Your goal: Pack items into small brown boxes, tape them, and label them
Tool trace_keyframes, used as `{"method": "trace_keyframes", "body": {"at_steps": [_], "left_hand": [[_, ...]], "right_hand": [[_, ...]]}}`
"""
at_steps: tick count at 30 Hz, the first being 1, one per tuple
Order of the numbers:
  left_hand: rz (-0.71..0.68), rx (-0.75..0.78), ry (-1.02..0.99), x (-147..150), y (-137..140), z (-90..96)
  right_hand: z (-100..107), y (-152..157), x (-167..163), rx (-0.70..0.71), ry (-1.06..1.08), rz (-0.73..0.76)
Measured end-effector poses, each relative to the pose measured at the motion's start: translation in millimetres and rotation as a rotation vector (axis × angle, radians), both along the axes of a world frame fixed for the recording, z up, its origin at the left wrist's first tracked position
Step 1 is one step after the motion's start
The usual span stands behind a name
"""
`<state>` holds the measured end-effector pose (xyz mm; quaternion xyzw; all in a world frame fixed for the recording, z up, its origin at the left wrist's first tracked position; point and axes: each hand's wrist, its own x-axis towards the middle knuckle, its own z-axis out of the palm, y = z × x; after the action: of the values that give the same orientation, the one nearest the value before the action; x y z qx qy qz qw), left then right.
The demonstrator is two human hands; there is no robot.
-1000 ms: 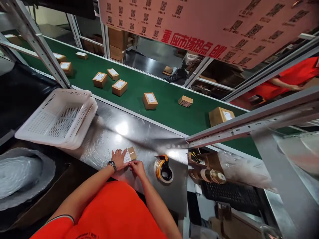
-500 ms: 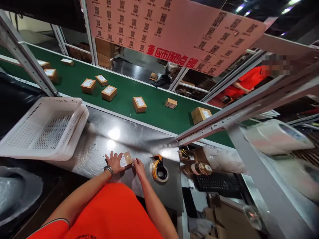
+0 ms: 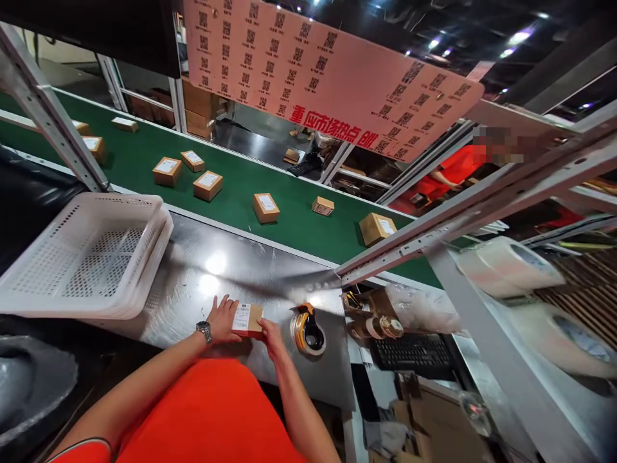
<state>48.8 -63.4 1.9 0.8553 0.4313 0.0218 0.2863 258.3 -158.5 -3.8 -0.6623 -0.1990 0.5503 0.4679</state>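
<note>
A small cardboard box [image 3: 255, 317] with a white printed label lies on the shiny metal worktop [image 3: 193, 257], right in front of my body. My left hand [image 3: 222, 320], with a watch at the wrist, grips the box's left end; its fingers reach forward and the thumb runs along the near side. At the right end, my right hand [image 3: 271, 337] has its thumb and fingers closed on the box's edge. Just right of that hand sits an orange and black tape dispenser [image 3: 303, 326] with a tape roll, touched by neither hand.
Beyond the worktop, a green conveyor belt [image 3: 299, 231] carries several labelled boxes. White stacked baskets [image 3: 144, 283] stand at left. A metal post [image 3: 409, 244] slants across the right, near a keyboard [image 3: 414, 354] and large tape rolls [image 3: 511, 263]. A person in red [image 3: 456, 170] is across the belt.
My right hand has come from beside the box onto its right end. The box is turned slightly, showing more of its label. The view has shifted a little.
</note>
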Motion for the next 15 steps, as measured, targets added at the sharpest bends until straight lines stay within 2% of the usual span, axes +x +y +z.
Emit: {"method": "trace_keyframes", "body": {"at_steps": [4, 7, 9, 12, 13, 15], "left_hand": [[0.219, -0.029, 0.041, -47, 21, -9.3], [0.371, -0.082, -0.005, -62, 23, -11.5], [0.467, -0.242, -0.174, -51, 14, -7.7], [0.549, -0.58, -0.534, -14, -6, 5.9], [0.535, -0.62, -0.625, 0, -13, 11.3], [0.496, -0.511, -0.677, 25, -21, 20.9]], "right_hand": [[14, -12, 17, 0.065, 0.017, -0.135], [23, -15, 25, 0.129, 0.013, -0.202], [26, -13, 22, 0.158, 0.016, -0.222], [24, -9, 4, 0.208, 0.039, -0.2], [22, -7, -4, 0.227, 0.043, -0.16], [16, -6, -22, 0.263, 0.039, -0.047]]}}
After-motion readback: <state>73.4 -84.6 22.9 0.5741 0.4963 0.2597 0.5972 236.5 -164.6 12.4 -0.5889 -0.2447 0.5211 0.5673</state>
